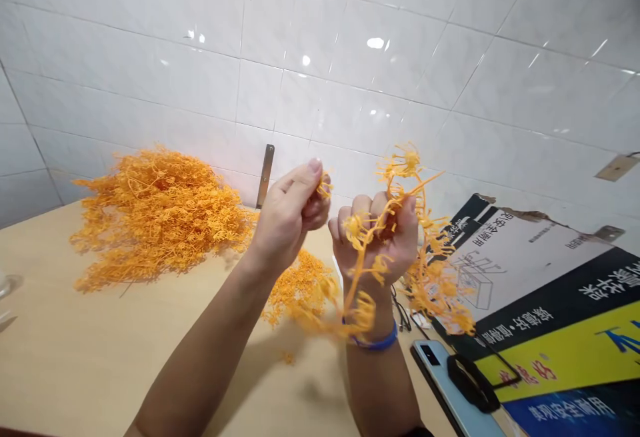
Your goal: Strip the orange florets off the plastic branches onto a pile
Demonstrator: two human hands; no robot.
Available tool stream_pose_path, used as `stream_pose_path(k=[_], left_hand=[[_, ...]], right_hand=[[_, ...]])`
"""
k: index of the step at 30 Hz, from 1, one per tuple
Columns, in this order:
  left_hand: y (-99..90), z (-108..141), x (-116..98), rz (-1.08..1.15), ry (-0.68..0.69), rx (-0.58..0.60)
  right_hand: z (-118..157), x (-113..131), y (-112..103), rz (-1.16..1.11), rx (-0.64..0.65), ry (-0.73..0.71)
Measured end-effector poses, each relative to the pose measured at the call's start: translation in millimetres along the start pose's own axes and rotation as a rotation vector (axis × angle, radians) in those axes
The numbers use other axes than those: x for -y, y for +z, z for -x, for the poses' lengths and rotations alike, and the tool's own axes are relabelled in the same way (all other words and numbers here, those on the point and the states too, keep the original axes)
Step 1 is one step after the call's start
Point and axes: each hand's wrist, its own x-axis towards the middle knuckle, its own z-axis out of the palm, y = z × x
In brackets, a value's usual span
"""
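Observation:
My left hand (290,214) is closed in a pinch, with a small orange plastic flower piece (325,186) showing between thumb and fingers. Just to its right, my right hand (395,240) is wrapped round an orange plastic flower branch (367,240). Curly clusters stick out above the fist and hang down on both sides of the wrist, some blurred. Below and between the hands lies a small heap of loose orange flower pieces (300,284) on the table, partly hidden by the left forearm. One stray orange piece (289,358) rests nearer to me.
A large pile of orange branches (165,217) covers the table's (65,350) back left. At right are a light blue phone (445,390), a black strap (473,384) and a printed cardboard box (540,290). A metal bracket (265,176) stands against the tiled wall (190,90).

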Motion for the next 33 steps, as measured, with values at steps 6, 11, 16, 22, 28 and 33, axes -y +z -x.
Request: stream_pose_path(k=[6,11,16,22,28,33], left_hand=[[-24.3,-5,-13,-0.271,0.205,-0.242],[-47.0,-1,-33,-0.699,0.206,-0.167],[-54.7,3,-38,-0.976,0.146,-0.112],[-41.0,11,-46,-0.872,0.071,0.124],[-37.3,5,-41,-0.765,-0.031,0.165],[-27.4,2,-30,-0.647,0.041,0.028]], right_hand=[[1,-4,3,0.08,-0.062,0.025],[-2,-13,4,0.121,-0.118,0.079],[-2,-19,3,0.125,-0.123,0.15],[1,-19,5,0.138,-0.068,0.176],[-3,-14,-12,0.116,-0.048,0.113],[1,-14,-13,0.295,0.038,0.103]])
